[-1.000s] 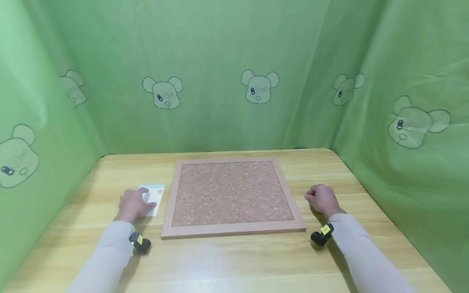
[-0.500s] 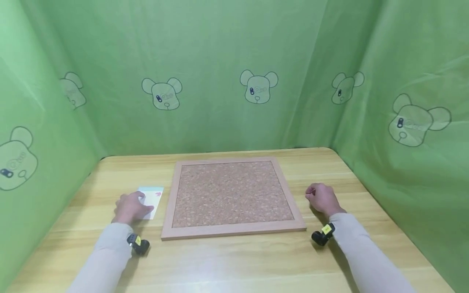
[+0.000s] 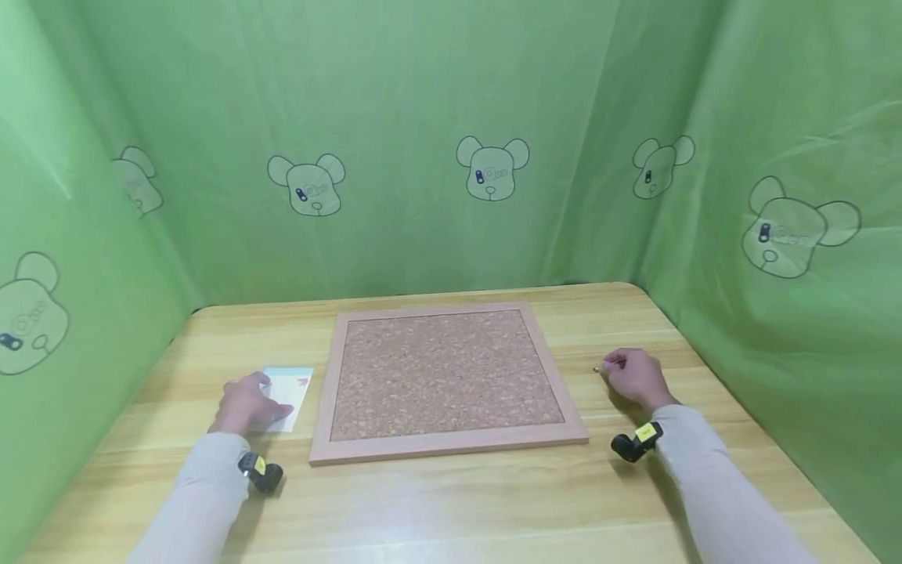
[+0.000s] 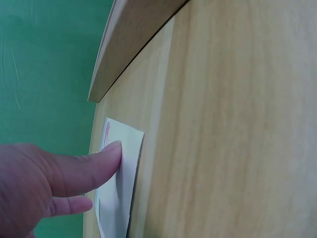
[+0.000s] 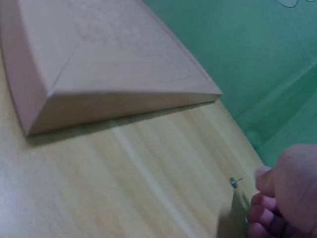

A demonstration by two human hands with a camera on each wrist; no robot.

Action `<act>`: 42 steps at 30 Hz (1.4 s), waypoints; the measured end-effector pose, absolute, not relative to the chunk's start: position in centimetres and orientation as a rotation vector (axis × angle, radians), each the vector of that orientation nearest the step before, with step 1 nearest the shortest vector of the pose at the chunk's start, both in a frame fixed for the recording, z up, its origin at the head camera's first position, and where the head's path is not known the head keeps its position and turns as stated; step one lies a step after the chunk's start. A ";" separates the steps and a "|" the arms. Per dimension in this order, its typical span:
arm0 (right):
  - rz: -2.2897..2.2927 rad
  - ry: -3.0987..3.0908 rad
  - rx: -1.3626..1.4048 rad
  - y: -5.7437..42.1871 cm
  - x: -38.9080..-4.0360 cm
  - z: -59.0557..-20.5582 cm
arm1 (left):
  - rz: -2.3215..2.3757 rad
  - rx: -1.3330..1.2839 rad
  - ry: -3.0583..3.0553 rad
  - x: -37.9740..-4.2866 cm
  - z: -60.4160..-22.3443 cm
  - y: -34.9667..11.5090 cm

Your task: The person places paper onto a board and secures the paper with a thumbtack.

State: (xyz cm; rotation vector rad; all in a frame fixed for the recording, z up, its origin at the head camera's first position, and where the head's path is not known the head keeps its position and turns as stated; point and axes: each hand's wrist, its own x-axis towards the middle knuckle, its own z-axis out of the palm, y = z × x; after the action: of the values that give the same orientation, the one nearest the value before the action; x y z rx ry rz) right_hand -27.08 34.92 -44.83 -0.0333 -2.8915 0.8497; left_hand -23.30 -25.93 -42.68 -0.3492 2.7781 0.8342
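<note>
At nine o'clock from the cork board (image 3: pixel 447 380), paper (image 3: pixel 292 388), likely light and crease-prone, is touched by the left hand (image 3: pixel 247 403); pinching cannot be confirmed. At three o'clock, a pin (image 5: pixel 234 183), best taken by its head, is seen beside the right hand (image 3: pixel 637 377), its fingers curled, apparently empty.

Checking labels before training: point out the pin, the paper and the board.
Pin (image 5: pixel 234 183): right wrist view, on its head.
Paper (image 3: pixel 290 387): head view, on its white face.
Board (image 3: pixel 447 374): head view, on its cork face.
</note>
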 end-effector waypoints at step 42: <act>0.807 -2.845 0.054 34.9 -28.2 -46.8 | 1.094 -0.322 2.816 -24.0 -43.1 -27.2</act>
State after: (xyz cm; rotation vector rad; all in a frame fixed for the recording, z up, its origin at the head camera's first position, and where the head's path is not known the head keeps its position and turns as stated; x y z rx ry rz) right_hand -28.20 34.89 -46.79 0.0540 -2.8449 0.8071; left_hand -23.95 -27.21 -43.13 -0.3222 2.8160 1.0937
